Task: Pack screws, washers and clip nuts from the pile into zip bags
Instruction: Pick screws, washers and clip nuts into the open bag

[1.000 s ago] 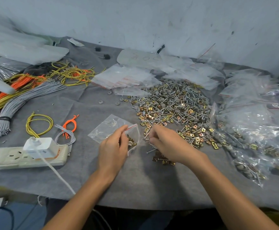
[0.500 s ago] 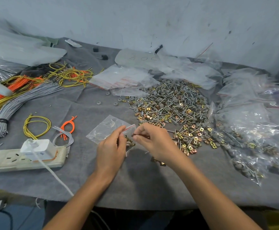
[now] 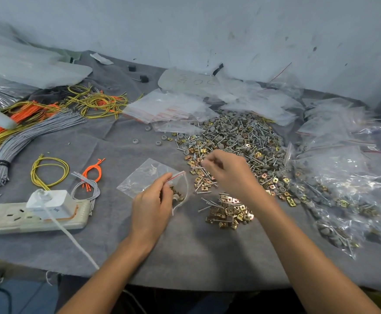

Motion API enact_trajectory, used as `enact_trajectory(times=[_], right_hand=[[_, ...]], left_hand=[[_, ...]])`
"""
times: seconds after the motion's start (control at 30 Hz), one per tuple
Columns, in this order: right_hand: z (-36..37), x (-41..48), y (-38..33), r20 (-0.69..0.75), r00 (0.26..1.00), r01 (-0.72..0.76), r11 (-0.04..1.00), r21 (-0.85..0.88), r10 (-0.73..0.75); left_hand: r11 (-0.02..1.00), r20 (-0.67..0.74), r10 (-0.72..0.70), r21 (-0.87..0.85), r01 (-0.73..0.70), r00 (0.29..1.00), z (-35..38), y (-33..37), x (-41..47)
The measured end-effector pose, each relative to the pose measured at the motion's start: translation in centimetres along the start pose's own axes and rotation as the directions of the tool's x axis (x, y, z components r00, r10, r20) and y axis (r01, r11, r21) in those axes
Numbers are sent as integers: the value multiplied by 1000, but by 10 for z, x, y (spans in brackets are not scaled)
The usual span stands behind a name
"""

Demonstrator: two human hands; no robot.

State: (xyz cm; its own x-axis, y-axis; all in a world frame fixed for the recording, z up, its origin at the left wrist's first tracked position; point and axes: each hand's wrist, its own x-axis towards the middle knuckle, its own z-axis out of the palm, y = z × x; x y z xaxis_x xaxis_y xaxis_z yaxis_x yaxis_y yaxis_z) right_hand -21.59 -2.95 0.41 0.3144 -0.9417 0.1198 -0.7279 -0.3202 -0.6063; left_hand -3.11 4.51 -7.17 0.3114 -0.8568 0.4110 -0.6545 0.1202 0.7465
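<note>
Head view: the left hand [image 3: 153,207] pinches the mouth of a zip bag [image 3: 139,180] at its red strip and holds it agape on the grey felt [image 3: 185,257]. A few clip nuts lie inside, near the mouth. The right hand [image 3: 228,173] hovers over the near-left edge of the pile [image 3: 234,139] of screws, washers and clip nuts. Its fingers are curled, but I cannot tell whether they hold a piece.

A small heap [image 3: 228,211] of nuts and screws lies just under the right wrist, between the pile and the front edge. A broad band of felt runs from the bag to that edge, and a narrower one separates the bag from the power strip [image 3: 33,217] on the left. The pile is hemmed in, with empty bags [image 3: 169,107] behind it, filled bags [image 3: 343,189] touching its right side and the wall close beyond.

Wires [image 3: 26,137] crowd the far left and are cut off by the frame, and the filled bags run off the right side. The left palm hides the bag's near corner. The right hand covers part of the pile's edge.
</note>
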Motion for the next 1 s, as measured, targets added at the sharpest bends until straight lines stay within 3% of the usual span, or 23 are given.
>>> enact_trajectory(times=[0.27, 0.57, 1.0], right_hand=[[8, 5, 29, 256, 965, 17, 962, -274, 55], [16, 3, 30, 258, 965, 27, 955, -297, 53], [15, -19, 27, 366, 930, 151, 935, -322, -24]], left_hand=[[1000, -5, 4, 9, -4, 1000, 0, 1, 0], [1000, -3, 15, -1, -15, 1000, -2, 1, 0], [1000, -6, 22, -2, -22, 1000, -2, 2, 0]])
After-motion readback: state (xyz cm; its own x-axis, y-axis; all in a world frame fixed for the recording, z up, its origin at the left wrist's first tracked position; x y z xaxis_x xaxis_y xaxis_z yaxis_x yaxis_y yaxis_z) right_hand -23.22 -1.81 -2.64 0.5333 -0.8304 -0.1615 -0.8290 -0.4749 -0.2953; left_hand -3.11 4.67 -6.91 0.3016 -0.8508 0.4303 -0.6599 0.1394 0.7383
